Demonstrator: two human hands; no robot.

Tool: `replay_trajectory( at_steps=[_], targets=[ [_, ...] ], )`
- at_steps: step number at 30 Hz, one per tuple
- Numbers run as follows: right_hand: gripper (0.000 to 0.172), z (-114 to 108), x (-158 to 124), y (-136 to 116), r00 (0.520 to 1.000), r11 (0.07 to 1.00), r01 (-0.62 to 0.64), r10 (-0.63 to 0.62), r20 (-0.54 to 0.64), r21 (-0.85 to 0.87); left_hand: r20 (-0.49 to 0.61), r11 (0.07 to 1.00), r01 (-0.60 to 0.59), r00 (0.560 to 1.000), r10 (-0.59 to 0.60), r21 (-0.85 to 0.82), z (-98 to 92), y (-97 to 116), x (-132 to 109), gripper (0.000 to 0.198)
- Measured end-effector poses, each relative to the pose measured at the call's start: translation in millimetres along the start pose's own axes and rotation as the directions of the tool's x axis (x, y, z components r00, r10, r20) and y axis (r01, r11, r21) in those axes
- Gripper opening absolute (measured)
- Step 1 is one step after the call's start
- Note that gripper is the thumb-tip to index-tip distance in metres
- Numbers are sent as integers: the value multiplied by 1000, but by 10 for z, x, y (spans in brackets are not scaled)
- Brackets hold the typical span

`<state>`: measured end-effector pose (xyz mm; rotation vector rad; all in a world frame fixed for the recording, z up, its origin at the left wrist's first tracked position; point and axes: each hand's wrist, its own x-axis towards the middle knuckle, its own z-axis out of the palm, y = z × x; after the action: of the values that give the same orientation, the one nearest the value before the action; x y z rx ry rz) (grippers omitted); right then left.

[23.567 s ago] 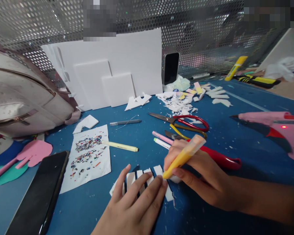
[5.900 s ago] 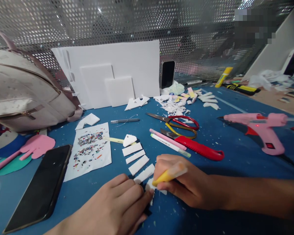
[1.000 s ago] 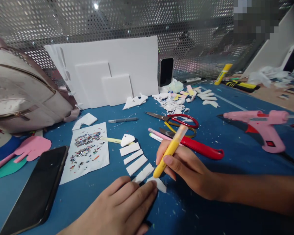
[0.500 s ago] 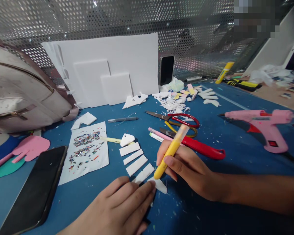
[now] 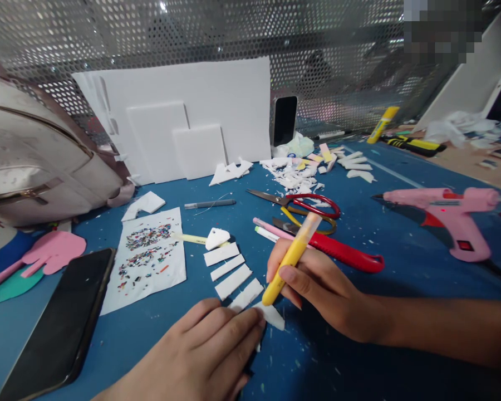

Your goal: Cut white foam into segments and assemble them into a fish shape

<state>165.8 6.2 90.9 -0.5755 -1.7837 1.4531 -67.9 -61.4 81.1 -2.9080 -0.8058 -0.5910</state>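
Observation:
My right hand [image 5: 313,278] grips a yellow marker [image 5: 286,264] with a see-through, orange-tinted upper end. The marker's rounded yellow lower end rests on or just over a pointed white foam piece [image 5: 273,316]. Flat on the near end of the foam pieces lies my left hand [image 5: 204,345], fingers stretched out and close together, fingertips at that same piece. Its thumb is mostly hidden. Several white foam strips [image 5: 232,281] run in a curved row away from the hands, up to a rounded foam piece with a small hole [image 5: 217,239].
Scissors [image 5: 313,205] and a red-handled cutter [image 5: 350,255] lie beyond my right hand, a pink glue gun [image 5: 446,209] further right. Left are a phone [image 5: 58,328], a paper with coloured bits [image 5: 150,289] and a backpack [image 5: 37,161]. White boards [image 5: 234,94] stand behind.
Both hands and the yellow marker stay almost in place. My left hand shifts very slightly; the rest of the view moves only by a tiny camera drift.

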Motion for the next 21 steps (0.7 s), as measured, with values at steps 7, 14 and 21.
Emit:
replay_trajectory(
  at_steps=[7,14,21],
  targets=[
    [29,1,3,-3,1000,1000,2,-2,5,6,-12,999,-3,1000,4,49,-29,9,7,36],
    [33,-1,9,-37,1000,999,-18,19,13,-31,-6,1000,4,1000,-4,22,-12,12,4,34],
    [33,2,9,-30,1000,999,-21,21,8,-36,-33,1000,17,999,-17,22,-18,26,30,35]
  ],
)
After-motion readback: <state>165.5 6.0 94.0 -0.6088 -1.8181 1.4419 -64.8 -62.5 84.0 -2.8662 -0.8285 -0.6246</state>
